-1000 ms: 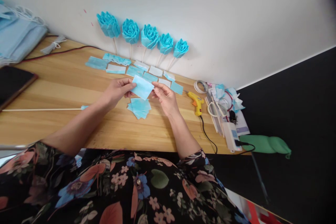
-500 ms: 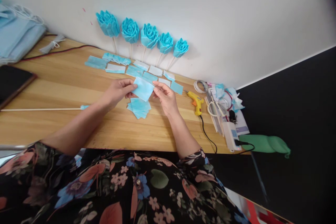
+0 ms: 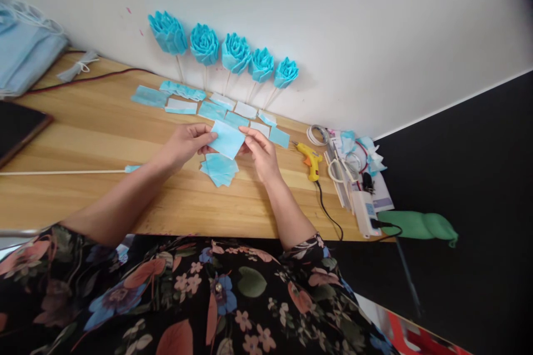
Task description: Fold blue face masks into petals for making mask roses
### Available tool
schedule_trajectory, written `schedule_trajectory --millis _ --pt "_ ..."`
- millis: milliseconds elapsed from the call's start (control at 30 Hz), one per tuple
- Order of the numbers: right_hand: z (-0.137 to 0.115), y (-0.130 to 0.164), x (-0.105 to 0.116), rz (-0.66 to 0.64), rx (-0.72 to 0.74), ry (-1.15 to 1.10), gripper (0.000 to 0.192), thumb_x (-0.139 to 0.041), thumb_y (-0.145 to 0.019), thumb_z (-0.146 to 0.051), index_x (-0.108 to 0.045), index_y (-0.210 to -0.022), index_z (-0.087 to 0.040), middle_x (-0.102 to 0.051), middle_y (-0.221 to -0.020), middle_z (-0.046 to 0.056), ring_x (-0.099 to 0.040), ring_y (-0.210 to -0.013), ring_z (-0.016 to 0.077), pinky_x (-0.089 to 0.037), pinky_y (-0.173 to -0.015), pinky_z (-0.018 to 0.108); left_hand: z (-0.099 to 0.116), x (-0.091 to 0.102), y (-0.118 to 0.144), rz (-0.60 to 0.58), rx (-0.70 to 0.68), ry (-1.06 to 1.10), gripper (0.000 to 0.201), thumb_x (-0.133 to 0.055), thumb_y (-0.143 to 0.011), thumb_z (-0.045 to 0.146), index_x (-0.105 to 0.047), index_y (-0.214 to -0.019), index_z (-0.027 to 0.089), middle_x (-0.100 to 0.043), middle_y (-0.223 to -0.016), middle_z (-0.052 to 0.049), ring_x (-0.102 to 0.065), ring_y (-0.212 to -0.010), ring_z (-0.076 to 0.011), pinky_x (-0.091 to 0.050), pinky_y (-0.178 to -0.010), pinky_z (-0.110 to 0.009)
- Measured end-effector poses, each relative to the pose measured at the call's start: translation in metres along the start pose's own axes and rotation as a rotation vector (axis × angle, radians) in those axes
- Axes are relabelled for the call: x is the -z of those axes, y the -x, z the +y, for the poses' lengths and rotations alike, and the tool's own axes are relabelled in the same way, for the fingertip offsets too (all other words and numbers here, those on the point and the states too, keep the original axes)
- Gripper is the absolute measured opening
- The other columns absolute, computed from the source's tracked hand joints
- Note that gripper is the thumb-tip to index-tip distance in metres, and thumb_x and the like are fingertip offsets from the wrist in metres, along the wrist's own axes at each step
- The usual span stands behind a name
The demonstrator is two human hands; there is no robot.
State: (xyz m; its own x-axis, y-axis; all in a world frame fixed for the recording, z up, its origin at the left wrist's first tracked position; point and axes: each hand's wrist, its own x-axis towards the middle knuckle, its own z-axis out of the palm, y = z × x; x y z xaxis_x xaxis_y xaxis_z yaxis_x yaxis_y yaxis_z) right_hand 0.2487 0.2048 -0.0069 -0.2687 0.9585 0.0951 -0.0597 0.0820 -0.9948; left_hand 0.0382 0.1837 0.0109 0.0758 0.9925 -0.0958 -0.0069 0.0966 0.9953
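Between my hands I hold up a light blue rectangle of fabric (image 3: 227, 140), which looks like mask material. My left hand (image 3: 190, 141) pinches its left edge, and my right hand (image 3: 262, 151) grips the upper right corner between thumb and fingers. Just below it on the wooden table lies a fanned stack of blue fabric pieces (image 3: 219, 170). Behind my hands are rows of blue and white rectangles (image 3: 213, 111). A thin stick with a blue tip (image 3: 132, 168) lies by my left forearm, which partly covers that end.
Several blue fabric roses (image 3: 235, 54) on sticks lean against the wall. At right lie a yellow glue gun (image 3: 308, 162), scissors (image 3: 342, 171), tape roll (image 3: 318, 136) and power strip (image 3: 366, 214). Blue masks (image 3: 29, 52) and a dark phone-like device (image 3: 20, 128) are at left.
My right fingers have shifted slightly left along the top edge of the fabric piece. The whole view has moved a little; both hands still hold the piece.
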Motion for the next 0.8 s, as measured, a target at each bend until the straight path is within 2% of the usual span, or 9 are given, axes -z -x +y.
schedule_trajectory --millis 167,433,633,700,800 --pt "-0.003 -0.0028 0.0022 0.04 -0.071 -0.114 0.033 -0.065 -0.085 -0.049 -0.072 -0.109 -0.027 -0.07 -0.091 0.001 -0.063 -0.079 0.0139 -0.054 -0.07 0.028 0.0004 0.0019 -0.0007 0.032 -0.028 -0.003 0.024 -0.069 -0.075 0.04 -0.059 -0.069 0.019 -0.063 -0.059 -0.001 -0.051 -0.051 -0.011 -0.039 -0.052 -0.024" --pt "-0.0054 -0.0015 -0.0006 0.053 -0.048 -0.006 0.04 -0.073 -0.078 -0.055 -0.072 -0.11 -0.03 -0.07 -0.094 0.0 -0.061 -0.082 0.0144 -0.053 -0.074 0.03 0.0002 -0.0001 -0.0011 0.006 0.02 0.021 0.022 -0.069 -0.075 0.037 -0.06 -0.068 0.019 -0.063 -0.058 0.0 -0.053 -0.051 -0.0111 -0.039 -0.053 -0.023" --pt "-0.0041 -0.0001 -0.0023 0.026 0.011 0.063 0.045 -0.077 -0.076 -0.052 -0.071 -0.114 -0.028 -0.063 -0.083 -0.002 -0.058 -0.077 0.0136 -0.051 -0.075 0.03 0.0001 -0.001 -0.0005 -0.011 0.02 -0.029 0.02 -0.068 -0.076 0.037 -0.062 -0.069 0.019 -0.062 -0.056 0.001 -0.051 -0.05 -0.0109 -0.037 -0.051 -0.023" --pt "-0.0041 -0.0001 -0.001 0.035 -0.004 0.078 0.046 -0.075 -0.077 -0.056 -0.072 -0.114 -0.029 -0.063 -0.082 -0.002 -0.058 -0.076 0.0141 -0.051 -0.075 0.031 0.0008 -0.0005 -0.0004 -0.008 0.018 -0.036 0.02 -0.068 -0.076 0.037 -0.062 -0.069 0.019 -0.062 -0.056 0.001 -0.051 -0.05 -0.0109 -0.037 -0.051 -0.023" --pt "-0.0047 -0.0009 0.0026 0.041 -0.031 0.016 0.05 -0.06 -0.086 -0.067 -0.071 -0.116 -0.03 -0.067 -0.086 0.001 -0.061 -0.079 0.0154 -0.053 -0.075 0.031 0.0011 0.0011 -0.001 0.011 0.012 -0.01 0.021 -0.069 -0.075 0.038 -0.061 -0.068 0.019 -0.063 -0.057 0.0 -0.051 -0.05 -0.011 -0.038 -0.051 -0.023"
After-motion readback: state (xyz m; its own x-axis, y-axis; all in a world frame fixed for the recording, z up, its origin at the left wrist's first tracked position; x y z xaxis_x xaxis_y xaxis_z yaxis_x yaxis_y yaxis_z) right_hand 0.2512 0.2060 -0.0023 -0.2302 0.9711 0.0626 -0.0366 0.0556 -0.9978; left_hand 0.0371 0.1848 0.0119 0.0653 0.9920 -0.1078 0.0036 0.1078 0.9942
